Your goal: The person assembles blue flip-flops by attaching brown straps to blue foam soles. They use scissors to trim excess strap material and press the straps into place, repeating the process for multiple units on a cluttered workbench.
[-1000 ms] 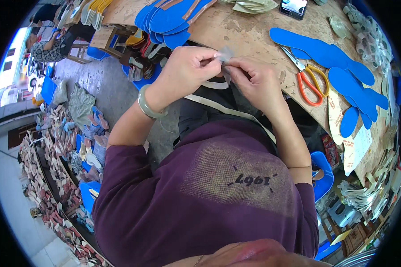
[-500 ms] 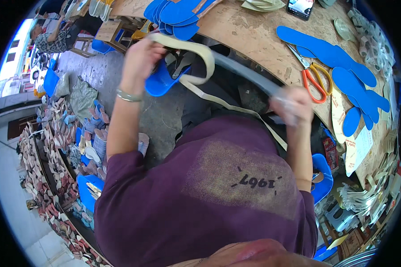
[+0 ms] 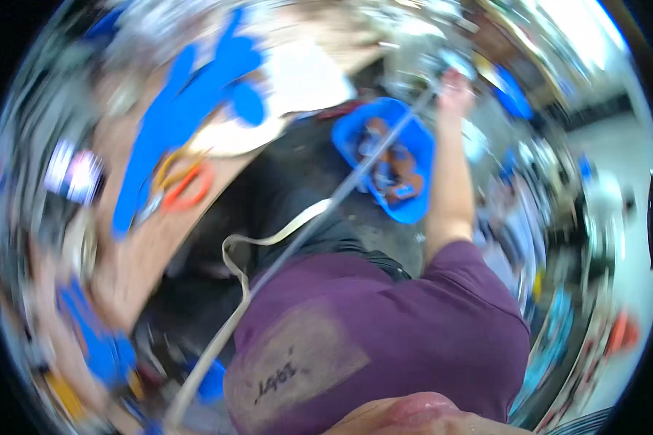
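Observation:
My right hand (image 3: 454,90) is stretched out toward the upper right, blurred by motion, at the upper end of a long thin grey strip (image 3: 355,177). Its fingers appear closed on that end. Pulled straight, the strip slants down across my lap. A cream band (image 3: 290,228) hangs in a loose curve beside it, and the two run together toward the lower left edge. My left hand is outside the view. Below my right forearm, a blue plastic bin (image 3: 341,130) holds brown pieces that look like footwear parts.
On the wooden worktable (image 3: 134,268) lie blue sole-shaped pieces (image 3: 196,109), scissors with orange and yellow handles (image 3: 189,190), a phone (image 3: 74,174) and white paper (image 3: 305,76). Blurred piles of goods (image 3: 515,210) stand at the right.
My head and body have turned to the right. My right hand has swung far out with the grey strip, and my left hand has left the view. The curved cream band has shifted lower left.

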`<act>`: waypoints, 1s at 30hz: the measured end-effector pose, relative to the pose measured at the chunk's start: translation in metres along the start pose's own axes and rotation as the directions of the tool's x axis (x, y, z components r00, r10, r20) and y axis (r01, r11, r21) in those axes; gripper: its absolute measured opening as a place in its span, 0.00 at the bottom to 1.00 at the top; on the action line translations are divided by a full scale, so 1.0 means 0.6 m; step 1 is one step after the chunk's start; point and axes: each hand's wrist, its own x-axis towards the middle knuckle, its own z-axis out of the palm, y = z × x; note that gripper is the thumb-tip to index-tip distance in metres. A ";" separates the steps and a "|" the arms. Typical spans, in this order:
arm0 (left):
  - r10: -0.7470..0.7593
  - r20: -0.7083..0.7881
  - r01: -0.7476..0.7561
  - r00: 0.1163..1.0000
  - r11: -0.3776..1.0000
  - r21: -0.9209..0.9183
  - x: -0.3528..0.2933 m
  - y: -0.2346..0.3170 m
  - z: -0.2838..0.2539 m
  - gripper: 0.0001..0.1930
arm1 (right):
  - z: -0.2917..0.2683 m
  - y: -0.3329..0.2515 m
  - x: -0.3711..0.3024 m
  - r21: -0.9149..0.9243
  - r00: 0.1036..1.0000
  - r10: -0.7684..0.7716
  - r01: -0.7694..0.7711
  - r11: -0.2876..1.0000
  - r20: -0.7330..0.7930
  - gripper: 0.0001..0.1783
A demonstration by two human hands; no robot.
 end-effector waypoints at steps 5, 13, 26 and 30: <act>0.112 0.424 -0.276 0.899 0.896 0.347 -0.008 0.097 0.217 0.10 | -0.130 -0.068 0.010 -0.465 0.945 -0.324 0.302 0.832 0.033 0.04; -0.293 0.657 -0.551 0.695 0.371 0.748 -0.109 -0.030 0.127 0.10 | -0.134 -0.052 -0.304 -0.248 0.682 0.714 0.673 -0.697 -0.155 0.14; 0.191 0.980 -0.483 0.063 0.865 -0.138 -0.411 0.378 0.441 0.11 | 0.018 0.190 -0.645 -0.352 -0.302 0.777 0.760 0.546 0.553 0.13; -0.021 1.000 -0.053 -0.008 0.998 0.021 -0.423 0.438 0.480 0.09 | 0.042 0.185 -0.623 -0.416 -0.228 0.760 0.724 0.550 0.608 0.12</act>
